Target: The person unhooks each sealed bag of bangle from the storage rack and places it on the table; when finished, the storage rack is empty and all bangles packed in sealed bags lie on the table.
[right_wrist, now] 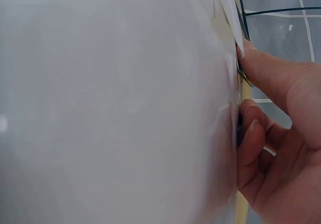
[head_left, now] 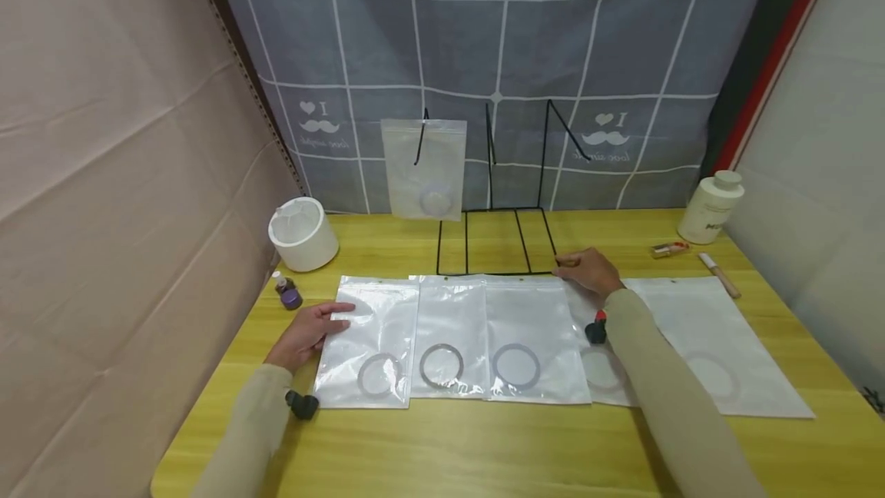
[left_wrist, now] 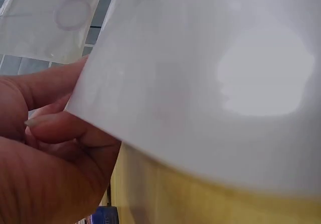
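Several white zip bags lie overlapping in a row across the wooden table, each with a ring shape near its bottom. My left hand (head_left: 306, 334) touches the left edge of the leftmost zip bag (head_left: 371, 321); its thumb and index finger lie apart there. In the left wrist view the fingertips are partly hidden by the bag. My right hand (head_left: 591, 272) is at the top edge of the row, beside the front corner of a black wire rack (head_left: 515, 273). The right wrist view shows its thumb and curled fingers at the edge of a zip bag (right_wrist: 125, 103).
Another zip bag (head_left: 415, 148) hangs on the rack's left prong. A white round holder (head_left: 304, 240) and a small purple-capped bottle (head_left: 288, 294) stand left. At right are a white bottle (head_left: 710, 210), a small packet (head_left: 669, 250) and a wooden-handled marker-like stick (head_left: 721, 277).
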`<action>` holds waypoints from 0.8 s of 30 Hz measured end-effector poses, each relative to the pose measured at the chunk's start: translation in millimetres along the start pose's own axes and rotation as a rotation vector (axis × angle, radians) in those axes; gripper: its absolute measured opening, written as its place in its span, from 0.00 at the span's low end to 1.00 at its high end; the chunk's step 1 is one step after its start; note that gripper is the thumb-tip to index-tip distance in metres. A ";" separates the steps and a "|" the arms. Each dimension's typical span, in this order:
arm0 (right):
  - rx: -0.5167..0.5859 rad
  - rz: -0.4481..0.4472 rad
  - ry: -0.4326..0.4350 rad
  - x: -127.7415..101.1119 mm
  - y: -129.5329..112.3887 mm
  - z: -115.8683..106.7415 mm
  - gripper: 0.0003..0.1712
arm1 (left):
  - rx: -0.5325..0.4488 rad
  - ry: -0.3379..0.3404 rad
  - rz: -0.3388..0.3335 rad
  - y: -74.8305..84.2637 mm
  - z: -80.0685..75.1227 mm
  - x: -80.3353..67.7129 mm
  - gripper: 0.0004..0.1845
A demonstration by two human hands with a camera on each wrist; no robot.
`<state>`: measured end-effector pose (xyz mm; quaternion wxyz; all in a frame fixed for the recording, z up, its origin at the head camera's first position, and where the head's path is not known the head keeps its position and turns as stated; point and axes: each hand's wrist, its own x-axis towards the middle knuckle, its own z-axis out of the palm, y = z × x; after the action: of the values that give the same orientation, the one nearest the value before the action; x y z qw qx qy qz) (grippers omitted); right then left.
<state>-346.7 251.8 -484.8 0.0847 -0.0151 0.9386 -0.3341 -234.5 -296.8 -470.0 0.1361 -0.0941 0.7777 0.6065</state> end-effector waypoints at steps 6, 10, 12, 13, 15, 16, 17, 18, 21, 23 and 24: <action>0.016 0.022 0.003 -0.9 -2.4 0.2 0.33 | 0.117 0.053 0.003 2.6 6.6 4.0 0.23; 0.012 0.024 0.004 -1.0 -2.4 -0.2 0.33 | 0.231 0.082 0.019 4.3 9.7 5.1 0.23; 0.008 0.026 0.006 -1.3 -3.6 -0.6 0.33 | 0.314 0.091 0.034 4.9 9.3 5.9 0.23; 0.008 0.028 0.006 -1.6 -4.2 -1.0 0.33 | 0.351 0.093 0.042 5.2 9.2 6.3 0.23; 0.006 0.030 0.005 -1.9 -5.0 -1.5 0.33 | 0.413 0.106 0.054 6.0 9.6 6.7 0.23; 0.007 0.032 0.005 -2.0 -5.4 -1.6 0.33 | 0.445 0.105 0.062 6.7 9.9 6.2 0.23; 0.009 0.034 0.003 -2.0 -5.6 -1.8 0.34 | 0.465 0.106 0.064 6.9 10.0 5.6 0.24; 0.011 0.036 0.001 -2.0 -5.6 -1.7 0.34 | 0.471 0.106 0.061 6.9 10.1 5.2 0.24; 0.020 0.039 -0.003 -1.9 -5.1 -1.1 0.34 | 0.482 0.110 0.057 7.1 9.9 4.2 0.24; 0.018 0.036 -0.005 -1.9 -4.6 -1.2 0.34 | 0.486 0.105 0.055 7.3 9.3 3.9 0.25; 0.016 0.035 -0.007 -1.9 -4.2 -0.8 0.34 | 0.496 0.098 0.055 8.0 9.0 3.8 0.25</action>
<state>-345.0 249.2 -481.3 0.0941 0.0010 0.9358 -0.3398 -239.7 -286.0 -466.0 0.1004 -0.0660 0.9105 0.3956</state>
